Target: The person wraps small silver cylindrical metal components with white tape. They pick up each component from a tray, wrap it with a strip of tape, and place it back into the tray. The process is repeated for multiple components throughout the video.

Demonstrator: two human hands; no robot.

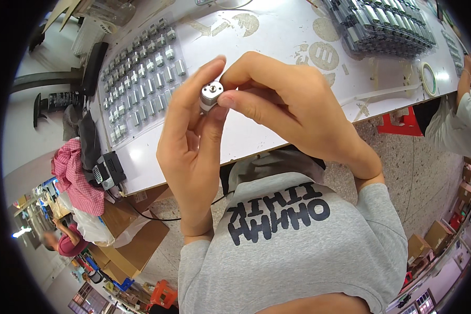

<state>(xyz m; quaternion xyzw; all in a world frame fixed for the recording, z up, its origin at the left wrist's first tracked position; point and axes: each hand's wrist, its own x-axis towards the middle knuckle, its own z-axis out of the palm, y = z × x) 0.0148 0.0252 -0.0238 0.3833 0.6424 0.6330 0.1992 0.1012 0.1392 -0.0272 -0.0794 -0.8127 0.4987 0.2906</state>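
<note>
A small silver electric motor [211, 94] is held up over the front part of the white table, its round end face with a central shaft turned upward. My left hand [191, 125] grips its body between thumb and fingers. From the other side my right hand [282, 99] has its thumb and bent fingers closed at the motor's edge; whether anything tiny is pinched there I cannot make out. On the table left of my hands, a clear plastic tray [186, 48] holds rows of similar small motors [150, 86].
Stacked clear trays full of motors [384, 23] stand at the back right of the table [277, 36]. A roll of tape [428, 78] lies near a co-worker's arm [466, 78]. By the left edge are a black device [109, 170] and checkered cloth [77, 178]. Cardboard boxes [123, 246] sit below.
</note>
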